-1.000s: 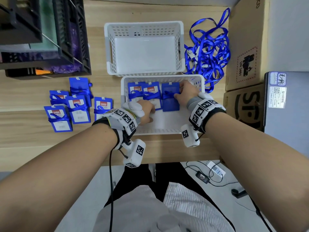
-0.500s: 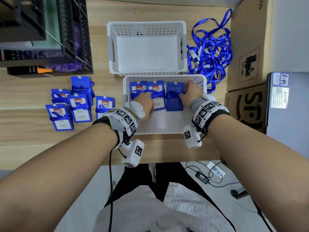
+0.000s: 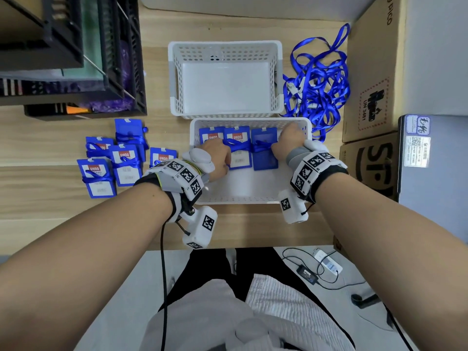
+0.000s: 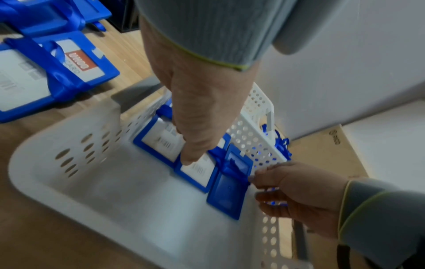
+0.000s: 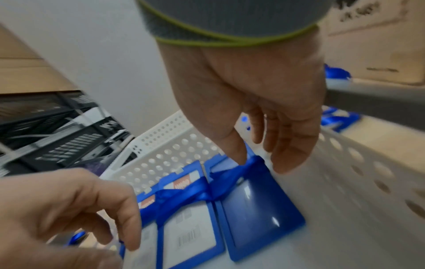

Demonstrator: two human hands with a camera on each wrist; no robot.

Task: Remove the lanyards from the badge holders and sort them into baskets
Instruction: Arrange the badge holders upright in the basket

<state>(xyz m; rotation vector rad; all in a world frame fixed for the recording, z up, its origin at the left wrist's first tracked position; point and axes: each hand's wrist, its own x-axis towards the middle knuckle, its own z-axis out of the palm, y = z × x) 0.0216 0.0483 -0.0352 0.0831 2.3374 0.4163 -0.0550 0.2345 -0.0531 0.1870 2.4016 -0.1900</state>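
Blue badge holders (image 3: 263,148) in the near basket (image 3: 249,198), under loose, empty fingers (image 5: 239,154) of both hands.

Three badge holders (image 3: 238,148) in near basket (image 3: 253,198), far basket (image 3: 225,49) behind

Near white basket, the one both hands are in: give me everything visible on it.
The near basket is white plastic, rectangular, with rounded rim corners, hole-perforated walls and a plain solid floor. It sits upright on the wooden desk, directly in front of a second, empty white basket. Three blue badge holders lie flat in a row along its far wall, lanyard ribbon still wrapped round them. The left hand and right hand both reach inside, touching the holders.
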